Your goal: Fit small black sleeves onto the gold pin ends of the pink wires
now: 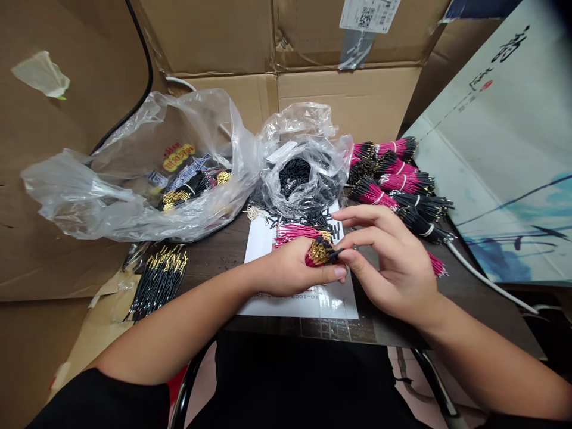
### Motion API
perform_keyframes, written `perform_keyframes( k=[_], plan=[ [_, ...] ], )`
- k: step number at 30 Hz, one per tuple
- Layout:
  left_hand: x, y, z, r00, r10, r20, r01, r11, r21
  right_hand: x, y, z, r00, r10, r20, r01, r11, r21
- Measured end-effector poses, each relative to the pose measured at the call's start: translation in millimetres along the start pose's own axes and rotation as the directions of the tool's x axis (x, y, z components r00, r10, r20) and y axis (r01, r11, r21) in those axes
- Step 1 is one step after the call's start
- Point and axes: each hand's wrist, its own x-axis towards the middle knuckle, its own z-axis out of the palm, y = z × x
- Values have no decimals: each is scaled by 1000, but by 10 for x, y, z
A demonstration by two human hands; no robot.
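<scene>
My left hand (292,268) is closed round a bundle of pink wires (318,252) with gold pin ends, which face right. Some of these ends carry black sleeves. At the bundle's right side, the thumb and forefinger of my right hand (388,262) pinch a small black sleeve (335,254) against the pins. Its other fingers are loosely spread. Beyond my left hand, loose pink wires (297,234) with gold tips lie on a white printed sheet (346,301). More black sleeves (308,219) are scattered behind them, spilling from an opened plastic bag (295,176) full of sleeves.
A large clear bag (210,220) holding wire bundles is at back left. Black wires with gold ends (158,283) lie on cardboard at left. Tied pink and black bundles (397,179) are piled at back right, near a white cable (491,286). Cardboard walls (330,101) enclose the table.
</scene>
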Motion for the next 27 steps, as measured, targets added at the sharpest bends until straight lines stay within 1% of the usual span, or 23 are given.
perform_keyframes(
  k=[3, 11, 17, 23, 27],
  plan=[
    [0, 4, -9, 1000, 1, 22, -1, 1000, -2, 8, -5, -9, 1000, -3, 18, 2, 1000, 5],
    [2, -18, -18, 1000, 7, 28, -5, 997, -77, 44, -27, -49, 998, -10, 58, 10, 1000, -9],
    [9, -18, -34, 997, -10, 77, 16, 997, -73, 38, -18, -38, 999, 5, 37, -6, 1000, 25],
    [0, -25, -32, 995, -61, 77, 67, 995, -78, 33, -19, -35, 1000, 1, 25, -3, 999, 47],
    [-8, -32, -31, 994, -71, 81, 77, 995, -69, 37, -11, -41, 999, -2, 32, 0, 998, 55]
  ],
)
